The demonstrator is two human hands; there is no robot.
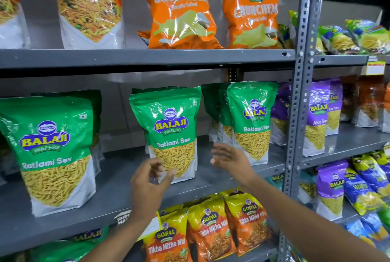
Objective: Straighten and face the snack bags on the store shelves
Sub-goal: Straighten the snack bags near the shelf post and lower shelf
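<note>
Green Ratlami Sev bags stand upright on the middle shelf [118,196]: a large one at the left [48,152], one in the middle [168,126] and one at the right [251,122] with more bags behind it. My left hand [150,183] hovers just below and in front of the middle bag, fingers loosely curled and empty. My right hand [229,157] is held out between the middle and right bags, fingers spread, touching neither. Both forearms reach up from the bottom edge.
Orange Crunchem bags [179,17] and Tikha Mitha Mix bags [88,6] fill the upper shelf. Gopal Tikha Mitha Mix bags [213,228] stand on the shelf below. A grey slotted upright [301,93] separates the right bay, which holds purple Aloo Sev bags [316,118].
</note>
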